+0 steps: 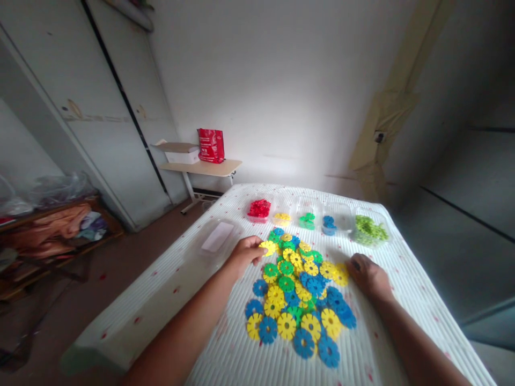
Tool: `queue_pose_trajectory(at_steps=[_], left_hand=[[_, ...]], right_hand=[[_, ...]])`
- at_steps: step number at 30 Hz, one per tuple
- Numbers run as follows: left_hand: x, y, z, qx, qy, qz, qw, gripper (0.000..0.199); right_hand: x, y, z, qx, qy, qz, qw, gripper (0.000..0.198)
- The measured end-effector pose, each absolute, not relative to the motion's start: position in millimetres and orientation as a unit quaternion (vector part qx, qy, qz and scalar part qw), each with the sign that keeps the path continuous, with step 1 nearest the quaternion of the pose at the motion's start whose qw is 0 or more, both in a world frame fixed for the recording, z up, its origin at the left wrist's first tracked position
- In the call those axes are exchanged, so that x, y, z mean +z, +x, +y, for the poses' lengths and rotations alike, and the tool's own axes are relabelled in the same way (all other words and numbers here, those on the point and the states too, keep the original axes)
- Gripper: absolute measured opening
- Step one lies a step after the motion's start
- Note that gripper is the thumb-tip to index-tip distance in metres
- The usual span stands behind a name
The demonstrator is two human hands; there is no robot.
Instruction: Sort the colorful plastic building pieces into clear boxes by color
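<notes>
My left hand pinches a yellow notched plastic disc at the far left side of a loose pile. My right hand is at the pile's right edge, its fingers curled and closed on a blurred yellow notched disc; the fingertips are partly hidden. Between my hands the pile of flat, flower-like discs spreads toward me, with blue discs, yellow discs and green discs overlapping one another.
Behind the pile stand clear tubs with red pieces, yellow discs, green discs, blue discs and light green pieces. A clear lidded box lies left on the quilted tablecloth. A side table holds a red bag.
</notes>
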State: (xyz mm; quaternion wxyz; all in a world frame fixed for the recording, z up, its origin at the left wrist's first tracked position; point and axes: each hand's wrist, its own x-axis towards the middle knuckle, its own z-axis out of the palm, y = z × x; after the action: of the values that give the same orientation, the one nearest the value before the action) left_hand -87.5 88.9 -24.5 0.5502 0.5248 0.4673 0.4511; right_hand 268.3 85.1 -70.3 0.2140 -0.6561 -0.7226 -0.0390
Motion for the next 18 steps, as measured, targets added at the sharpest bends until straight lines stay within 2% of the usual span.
queue_pose_trajectory(at_steps=[9, 14, 18], left_hand=[[22, -32, 193, 0.555, 0.439, 0.521, 0.476, 0.014], [2, -26, 200, 0.570, 0.430, 0.558, 0.423, 0.025], [-26, -37, 164, 0.541, 0.471, 0.569, 0.402, 0.012]], right_hand=[[-73, 270, 88, -0.037, -0.664, -0.713, 0.222, 0.025], [-71, 269, 88, -0.032, -0.661, -0.715, 0.224, 0.025], [-69, 268, 87, -0.033, -0.660, -0.717, 0.223, 0.024]])
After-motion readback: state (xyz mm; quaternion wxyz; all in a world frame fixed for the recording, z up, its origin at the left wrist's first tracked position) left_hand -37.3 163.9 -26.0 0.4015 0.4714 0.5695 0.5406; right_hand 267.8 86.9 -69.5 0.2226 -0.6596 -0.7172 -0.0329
